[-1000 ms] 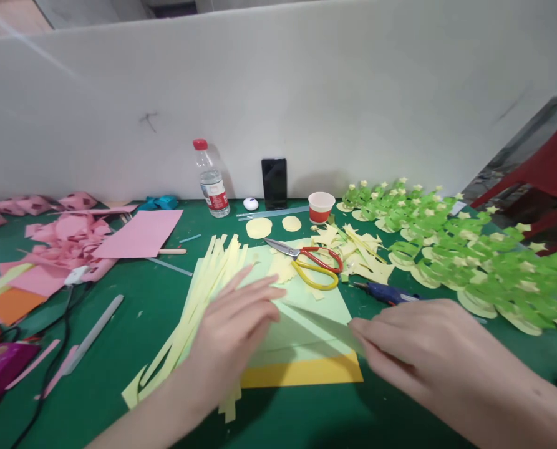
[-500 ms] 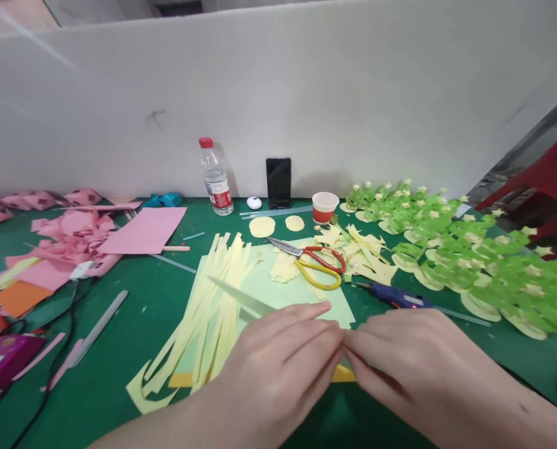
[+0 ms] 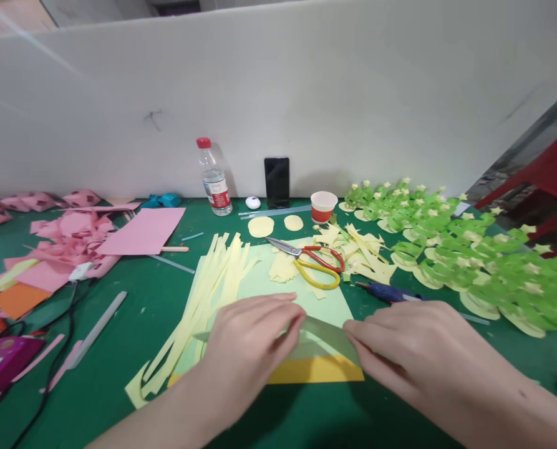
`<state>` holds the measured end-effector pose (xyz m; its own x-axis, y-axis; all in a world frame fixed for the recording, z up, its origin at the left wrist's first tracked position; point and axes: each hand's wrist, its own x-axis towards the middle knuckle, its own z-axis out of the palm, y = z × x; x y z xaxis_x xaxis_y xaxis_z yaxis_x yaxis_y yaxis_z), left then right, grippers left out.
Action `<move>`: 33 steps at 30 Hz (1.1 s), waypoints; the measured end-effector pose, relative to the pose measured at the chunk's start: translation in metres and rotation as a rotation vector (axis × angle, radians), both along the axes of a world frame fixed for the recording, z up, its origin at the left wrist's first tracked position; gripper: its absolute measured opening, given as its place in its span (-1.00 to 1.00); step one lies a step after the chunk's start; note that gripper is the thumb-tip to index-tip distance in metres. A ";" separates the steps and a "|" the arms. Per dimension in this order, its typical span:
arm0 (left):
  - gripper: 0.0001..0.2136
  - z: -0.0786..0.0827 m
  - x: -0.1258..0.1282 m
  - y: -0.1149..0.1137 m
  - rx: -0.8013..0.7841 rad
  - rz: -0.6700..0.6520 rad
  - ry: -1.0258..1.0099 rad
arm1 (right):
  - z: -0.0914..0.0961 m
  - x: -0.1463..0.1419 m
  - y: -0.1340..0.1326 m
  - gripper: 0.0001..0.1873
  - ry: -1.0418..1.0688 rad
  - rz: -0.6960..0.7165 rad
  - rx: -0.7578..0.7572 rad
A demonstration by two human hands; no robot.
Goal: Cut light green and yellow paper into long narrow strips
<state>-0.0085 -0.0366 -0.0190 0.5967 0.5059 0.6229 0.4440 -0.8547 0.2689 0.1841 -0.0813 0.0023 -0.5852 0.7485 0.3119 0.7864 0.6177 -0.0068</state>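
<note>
A narrow paper strip (image 3: 325,332) is stretched between my two hands above the light green paper sheet (image 3: 254,284). My left hand (image 3: 254,343) pinches it, and a short end pokes out past that hand's left side. The other end is pinched in the fingertips of my right hand (image 3: 409,346). Several pale yellow paper strips (image 3: 213,280) lie in a loose bundle on the sheet's left part. Scissors (image 3: 306,254) with one red and one yellow handle rest beyond my hands, beside pale paper scraps (image 3: 365,252).
A blue glue gun (image 3: 385,291) lies beyond my right hand. Several green paper spirals topped with stars (image 3: 479,255) fill the right side. A water bottle (image 3: 216,184), phone (image 3: 277,182) and paper cup (image 3: 324,207) stand along the wall. Pink paper (image 3: 142,232) lies left.
My left hand has slid left along the strip, away from my right hand, so a length of it now shows between them. My right hand has stayed nearly in place.
</note>
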 end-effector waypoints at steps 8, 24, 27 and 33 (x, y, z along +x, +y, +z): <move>-0.80 -0.007 -0.058 0.030 -0.046 0.304 0.121 | 0.006 0.033 -0.004 -0.45 -0.045 -0.070 0.014; -0.86 -0.001 0.019 -0.008 -0.085 -0.199 0.022 | -0.002 -0.001 0.001 -0.68 0.012 0.013 0.028; -0.87 -0.002 0.015 -0.006 -0.169 -0.177 0.021 | -0.005 -0.003 0.000 -0.73 -0.007 -0.001 0.008; -0.84 -0.002 0.002 0.006 -0.198 -0.003 0.008 | -0.007 0.005 0.004 -0.66 0.007 -0.033 -0.042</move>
